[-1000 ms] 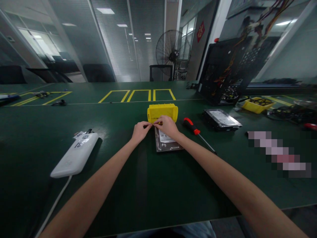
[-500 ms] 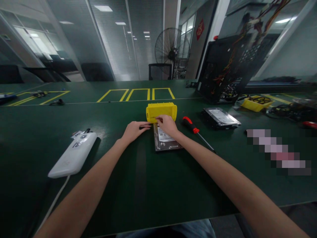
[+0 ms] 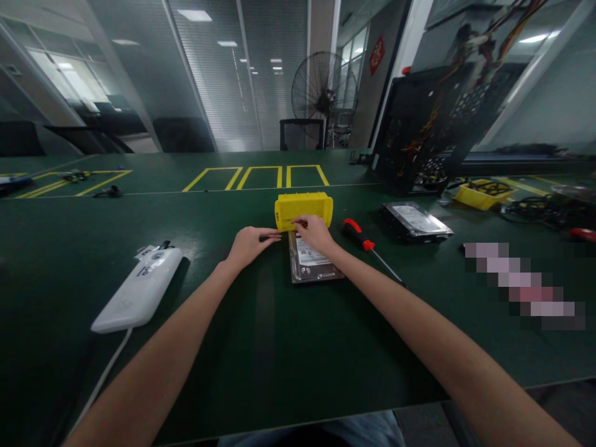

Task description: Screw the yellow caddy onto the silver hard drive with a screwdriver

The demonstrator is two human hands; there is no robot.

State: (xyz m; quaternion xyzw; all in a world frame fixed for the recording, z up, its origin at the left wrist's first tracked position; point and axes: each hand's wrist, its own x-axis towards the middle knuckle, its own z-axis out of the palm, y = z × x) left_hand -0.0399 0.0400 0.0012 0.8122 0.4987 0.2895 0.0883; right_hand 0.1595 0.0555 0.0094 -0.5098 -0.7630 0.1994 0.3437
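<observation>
Green table (image 3: 279,347) carries a white power strip (image 3: 139,288) nearest, at eight o'clock from the silver hard drive (image 3: 313,266) lying flat at centre. The left hand (image 3: 249,243) rests flat at the drive's ten o'clock, fingers (image 3: 269,234) stretched out. The right hand (image 3: 317,233) covers the drive's far end. Its fingertips are bunched together against the yellow bin (image 3: 303,208) at twelve o'clock, and anything pinched is too small to see. A red-handled screwdriver (image 3: 361,237) lies at two o'clock.
</observation>
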